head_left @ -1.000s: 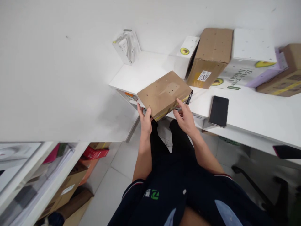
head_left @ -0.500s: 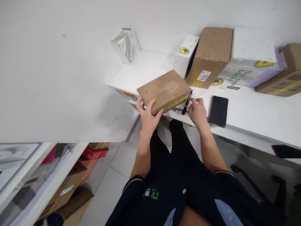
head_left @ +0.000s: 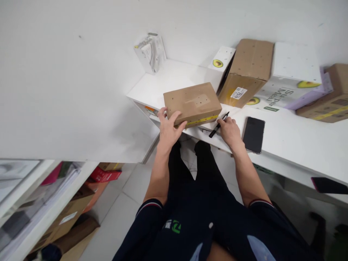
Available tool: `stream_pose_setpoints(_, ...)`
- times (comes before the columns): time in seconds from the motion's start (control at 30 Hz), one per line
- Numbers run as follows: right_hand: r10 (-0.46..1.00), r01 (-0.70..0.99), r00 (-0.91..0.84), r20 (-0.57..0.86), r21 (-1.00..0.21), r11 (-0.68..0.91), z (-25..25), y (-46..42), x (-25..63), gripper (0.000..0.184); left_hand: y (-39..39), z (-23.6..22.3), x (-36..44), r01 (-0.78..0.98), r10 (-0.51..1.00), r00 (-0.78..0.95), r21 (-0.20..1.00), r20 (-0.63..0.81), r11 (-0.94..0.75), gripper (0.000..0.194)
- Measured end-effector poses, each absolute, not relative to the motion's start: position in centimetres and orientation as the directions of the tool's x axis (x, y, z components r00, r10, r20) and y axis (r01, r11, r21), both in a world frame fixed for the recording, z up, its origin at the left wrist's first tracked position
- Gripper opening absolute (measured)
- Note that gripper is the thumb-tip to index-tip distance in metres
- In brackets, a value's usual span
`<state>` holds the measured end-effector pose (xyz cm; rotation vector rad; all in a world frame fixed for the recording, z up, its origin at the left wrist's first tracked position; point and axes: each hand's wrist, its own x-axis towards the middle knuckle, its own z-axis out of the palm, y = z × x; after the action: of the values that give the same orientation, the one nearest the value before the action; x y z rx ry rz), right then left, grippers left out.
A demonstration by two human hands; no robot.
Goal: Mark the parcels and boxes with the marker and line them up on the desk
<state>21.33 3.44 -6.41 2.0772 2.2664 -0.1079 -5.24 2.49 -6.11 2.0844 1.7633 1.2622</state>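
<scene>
A brown cardboard box (head_left: 193, 102) with yellow tape along its near side lies at the front of the white desk. My left hand (head_left: 169, 127) grips its near left corner, fingers on the top and left edges, thumb against the taped side. Just right of the box, my right hand (head_left: 230, 131) has curled fingers on a black marker pen (head_left: 216, 129), which lies slantwise near the desk's edge. The fingertips' underside is partly hidden. Close by on the right is a dark phone (head_left: 253, 135) lying flat.
Along the wall stand a tall brown carton (head_left: 248, 61), a white avocado-print box (head_left: 295, 63) and another brown box (head_left: 328, 94). A silvery-white package (head_left: 150, 53) leans in the left corner. A second dark phone-like object (head_left: 328, 185) sits at the desk's right front edge. Shelves (head_left: 43, 203) hold boxes lower left.
The box has turned so its near side faces me more squarely. The pen has swung to a flatter slant, its near end shifting left, with my right fingers closing on it.
</scene>
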Motion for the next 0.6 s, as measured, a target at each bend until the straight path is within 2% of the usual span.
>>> stream_pose_setpoints(0.13, 0.992, 0.998, -0.066, -0.104, 0.005, 0.067, -6.5, 3.7, 21.5, 0.045, 2.9, -6.7, -5.2, 0.767, 0.839, -0.044, 0.557, 0.542, -0.319, 0.036)
stream_pose_setpoints(0.23, 0.999, 0.997, -0.019, -0.040, -0.074, 0.016, -7.1, 3.9, 22.0, 0.040, 3.1, -6.9, -5.0, 0.771, 0.840, -0.045, 0.554, 0.541, -0.315, 0.038)
stream_pose_setpoints(0.33, 0.978, 0.939, 0.168, 0.125, -0.323, -0.120, -7.5, 3.8, 22.8, 0.026, 2.9, -7.0, -4.9, 0.770, 0.850, -0.064, 0.568, 0.522, -0.290, 0.039)
stream_pose_setpoints(0.4, 0.873, 0.830, 0.372, 0.315, -0.535, -0.160, -7.3, 3.5, 22.9, 0.016, 2.8, -7.4, -4.9, 0.763, 0.849, -0.083, 0.582, 0.522, -0.283, 0.038)
stream_pose_setpoints(0.43, 0.788, 0.762, 0.460, 0.409, -0.638, -0.114, -7.0, 3.3, 22.7, 0.016, 2.7, -7.7, -4.8, 0.757, 0.845, -0.093, 0.589, 0.526, -0.284, 0.038)
stream_pose_setpoints(0.5, 0.628, 0.601, 0.576, 0.523, -0.792, 0.109, -5.9, 3.1, 21.8, 0.020, 2.7, -8.3, -4.8, 0.743, 0.832, -0.117, 0.604, 0.543, -0.290, 0.039)
stream_pose_setpoints(0.53, 0.597, 0.496, 0.597, 0.535, -0.832, 0.250, -5.2, 3.0, 21.1, 0.021, 2.8, -8.6, -4.7, 0.735, 0.823, -0.127, 0.610, 0.554, -0.297, 0.040)
stream_pose_setpoints(0.6, 0.657, 0.250, 0.555, 0.510, -0.856, 0.453, -3.7, 3.2, 19.3, 0.024, 2.9, -9.1, -4.6, 0.718, 0.807, -0.144, 0.621, 0.573, -0.313, 0.039)
